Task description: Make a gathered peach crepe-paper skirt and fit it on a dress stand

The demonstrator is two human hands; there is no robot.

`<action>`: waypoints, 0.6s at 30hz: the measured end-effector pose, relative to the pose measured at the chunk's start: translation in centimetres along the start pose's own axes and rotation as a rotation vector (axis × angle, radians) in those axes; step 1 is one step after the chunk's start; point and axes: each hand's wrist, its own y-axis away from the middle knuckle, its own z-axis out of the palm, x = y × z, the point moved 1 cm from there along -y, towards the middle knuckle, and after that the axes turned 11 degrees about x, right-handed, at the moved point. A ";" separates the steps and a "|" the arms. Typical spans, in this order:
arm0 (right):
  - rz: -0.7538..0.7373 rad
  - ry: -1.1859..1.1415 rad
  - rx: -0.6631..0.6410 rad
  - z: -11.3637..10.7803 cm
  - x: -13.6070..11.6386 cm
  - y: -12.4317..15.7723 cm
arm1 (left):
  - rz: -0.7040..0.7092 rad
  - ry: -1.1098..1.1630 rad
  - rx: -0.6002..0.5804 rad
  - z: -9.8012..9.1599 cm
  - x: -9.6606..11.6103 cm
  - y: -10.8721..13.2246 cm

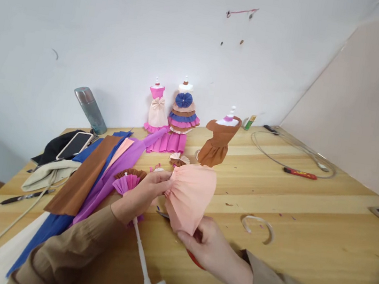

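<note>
A peach crepe paper piece [193,195], gathered at its left end and fanning out like a small skirt, is held up between my hands. My left hand [144,192] pinches the gathered end. At the lower edge, my right hand [207,245] grips the paper between thumb and fingers. Partly hidden under the right hand are scissors with a red handle [196,260]. A white doll stand [141,253] lies tilted below my left hand, by a magenta and brown pleated paper fan [125,182]. Just beyond stands a mini mannequin in a brown paper dress [216,143].
Two dressed mannequins, one pink [158,111] and one tiered [184,112], stand by the wall. Crepe paper strips [86,179], a phone [75,145] and a bottle [90,110] lie or stand left. A red cutter [299,173], cable [292,143] and curved white strip [263,223] are right.
</note>
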 end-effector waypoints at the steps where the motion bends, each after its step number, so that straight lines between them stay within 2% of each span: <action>1: 0.030 -0.047 -0.002 0.0 0.0 -0.1 | 0.011 0.009 -0.029 0.1 0.2 0.0; 4: 0.120 -0.187 -0.059 0.0 -0.2 -0.1 | 0.033 0.031 -0.087 0.2 0.7 0.2; 7: 0.115 -0.233 -0.073 -0.1 -0.5 0.2 | 0.011 0.024 -0.096 0.1 0.7 0.3; 18: -0.258 -0.009 -0.071 -0.6 -1.0 0.4 | 0.016 -0.058 -0.039 -1.1 -0.2 -0.2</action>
